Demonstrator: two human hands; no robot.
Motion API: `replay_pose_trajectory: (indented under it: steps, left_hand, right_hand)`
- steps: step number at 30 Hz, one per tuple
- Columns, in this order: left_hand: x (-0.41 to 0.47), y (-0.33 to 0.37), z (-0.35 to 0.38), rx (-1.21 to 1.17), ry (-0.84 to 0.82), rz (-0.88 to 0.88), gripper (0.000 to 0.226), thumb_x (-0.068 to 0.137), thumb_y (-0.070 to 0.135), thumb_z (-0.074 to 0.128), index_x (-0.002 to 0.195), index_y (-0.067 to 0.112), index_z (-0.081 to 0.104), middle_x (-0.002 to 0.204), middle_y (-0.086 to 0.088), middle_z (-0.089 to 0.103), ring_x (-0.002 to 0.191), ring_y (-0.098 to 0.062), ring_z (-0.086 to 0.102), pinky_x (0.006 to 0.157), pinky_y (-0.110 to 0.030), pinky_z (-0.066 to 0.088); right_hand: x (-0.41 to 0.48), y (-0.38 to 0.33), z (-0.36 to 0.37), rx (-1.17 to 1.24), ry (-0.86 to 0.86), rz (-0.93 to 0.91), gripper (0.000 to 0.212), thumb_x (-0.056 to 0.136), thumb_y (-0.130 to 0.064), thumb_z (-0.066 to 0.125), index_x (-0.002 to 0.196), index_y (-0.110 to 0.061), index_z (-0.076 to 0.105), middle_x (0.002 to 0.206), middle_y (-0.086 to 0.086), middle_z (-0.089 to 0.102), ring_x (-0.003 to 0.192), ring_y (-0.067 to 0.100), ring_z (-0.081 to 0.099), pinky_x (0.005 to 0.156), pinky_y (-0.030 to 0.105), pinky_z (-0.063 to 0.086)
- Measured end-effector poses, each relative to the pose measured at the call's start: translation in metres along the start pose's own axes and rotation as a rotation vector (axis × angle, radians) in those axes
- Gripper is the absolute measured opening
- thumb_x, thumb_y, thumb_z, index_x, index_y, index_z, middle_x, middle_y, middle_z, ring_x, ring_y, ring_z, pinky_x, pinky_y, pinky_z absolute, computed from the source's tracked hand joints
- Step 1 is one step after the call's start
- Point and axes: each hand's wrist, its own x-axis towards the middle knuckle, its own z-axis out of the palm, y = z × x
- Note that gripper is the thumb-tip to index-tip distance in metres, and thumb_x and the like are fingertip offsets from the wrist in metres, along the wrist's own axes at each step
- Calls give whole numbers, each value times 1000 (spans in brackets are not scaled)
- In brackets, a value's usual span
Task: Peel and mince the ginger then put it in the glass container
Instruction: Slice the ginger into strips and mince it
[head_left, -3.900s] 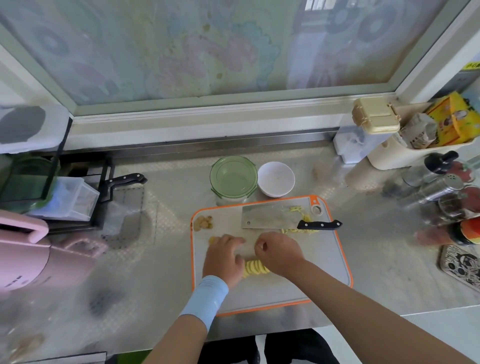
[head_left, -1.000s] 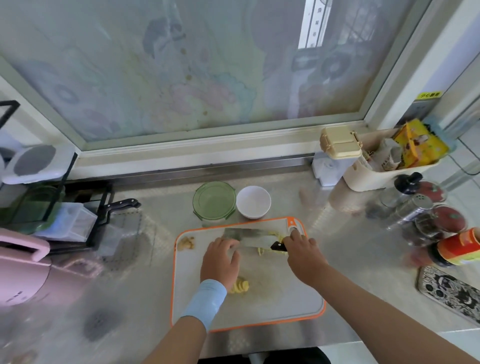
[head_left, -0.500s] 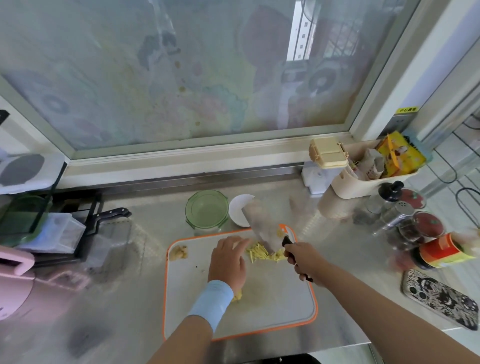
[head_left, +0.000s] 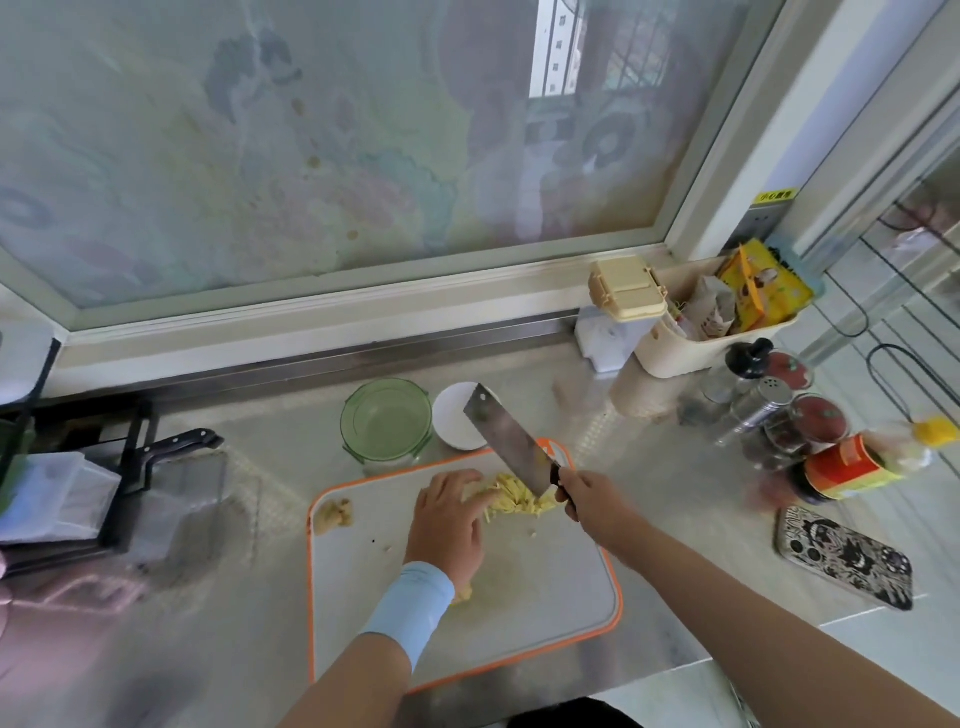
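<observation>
Head view: one cleaver (head_left: 506, 441), gripped by right hand (head_left: 592, 501); left hand (head_left: 447, 525) flat, seemingly touching one ginger pile (head_left: 511, 498).

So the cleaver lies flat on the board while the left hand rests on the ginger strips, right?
Not quite: the head view shows the right hand gripping the cleaver, raised and tilted over the board. The left hand rests on the ginger strips.

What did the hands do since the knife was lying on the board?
The right hand picked up the knife and lifted it, blade tilted above the ginger strips. The left hand moved up the board onto the strips. The glass container, white bowl and board stayed put.
</observation>
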Motion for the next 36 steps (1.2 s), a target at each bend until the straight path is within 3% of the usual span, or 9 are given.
replay_pose_trajectory:
  steps: [4,7,13,17,22,26,31,34,36]
  left_hand:
    - [4,-16,-22,-115,321,-312,35,82,12,38,97,20,69,99,0,60,96,-26,51,85,-35,37]
    - [12,-22,-39,-107,390,-284,30,82,14,41,94,20,68,95,-1,59,91,-25,49,82,-32,32]
    - [18,0,-22,-102,-151,88,34,90,39,40,107,42,70,140,5,47,128,-22,36,101,-38,31]
    - [19,1,14,-7,-411,0,45,89,59,27,116,53,63,152,19,25,139,-19,23,110,-39,29]
    - [35,10,14,7,-481,-26,38,95,48,38,125,49,61,158,14,20,145,-19,11,117,-36,8]
    - [38,14,10,-65,-399,-55,38,94,39,41,124,45,63,152,14,32,141,-17,20,114,-34,16]
    - [31,21,12,-113,-348,103,43,86,37,38,114,45,69,143,14,44,133,-18,31,109,-38,28]
    - [34,16,12,1,-437,-13,41,94,34,40,129,46,59,154,13,30,141,-19,19,115,-36,16]
    - [35,11,10,-54,-395,-108,42,93,30,42,129,43,60,152,11,35,141,-20,23,114,-37,19]
  right_hand:
    - [-4,10,-14,-496,96,-211,31,96,-53,50,82,-27,60,70,-9,58,66,11,54,59,28,38]
    - [-5,16,-23,-719,101,-347,26,88,-57,57,89,-31,62,77,-12,60,76,13,57,66,28,42]
    - [-6,15,-17,-924,68,-558,31,83,-59,60,96,-31,65,90,-12,67,86,15,62,75,28,44]
    - [-6,17,-14,-991,26,-627,34,87,-59,56,100,-29,65,96,-11,68,90,15,62,78,29,41]
    - [-4,24,-15,-982,-9,-644,35,85,-63,53,95,-31,64,90,-12,67,85,15,63,76,31,43]
    - [-3,25,-17,-970,-16,-631,34,85,-63,55,95,-32,64,89,-12,66,84,14,62,72,28,42]
    - [-3,21,-16,-955,-25,-617,33,84,-61,57,95,-31,64,90,-11,65,86,16,61,72,29,41]
    - [-4,19,-17,-959,-28,-613,33,85,-61,57,95,-30,64,90,-11,65,85,15,61,71,28,41]
    - [-5,18,-19,-954,-30,-606,32,86,-61,57,95,-31,63,90,-12,65,84,14,60,71,27,41]
